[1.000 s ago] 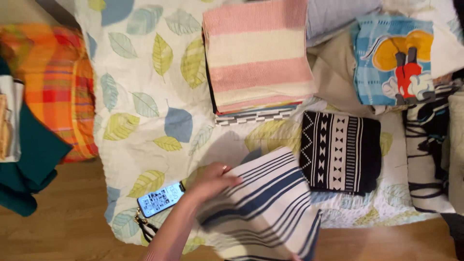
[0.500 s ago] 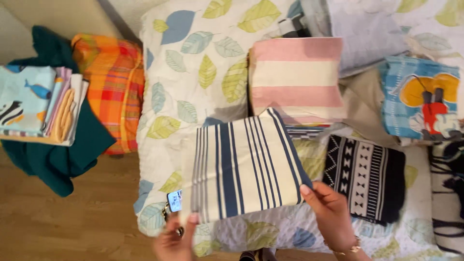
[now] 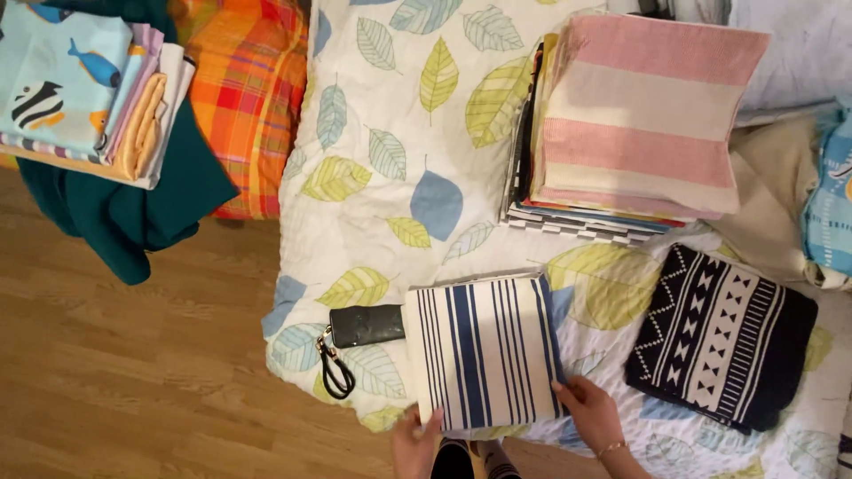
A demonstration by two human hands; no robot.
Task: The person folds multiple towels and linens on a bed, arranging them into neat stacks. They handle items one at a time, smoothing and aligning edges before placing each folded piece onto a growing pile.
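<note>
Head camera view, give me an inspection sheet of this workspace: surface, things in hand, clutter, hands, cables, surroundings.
Surface: leaf-print quilt spread over a bed.
Things in hand: folded blue-striped cloth lying flat at the quilt's near edge.
Clutter: stack of folded cloths topped by a pink-striped cloth; black-and-white patterned cloth; dark phone with a black wrist strap beside the striped cloth.
Hands: left hand at the cloth's near left corner, right hand at its near right corner; grip unclear.
Cables: nothing seen.
Surroundings: wooden floor; orange plaid cushion; teal fabric under another folded pile.
</note>
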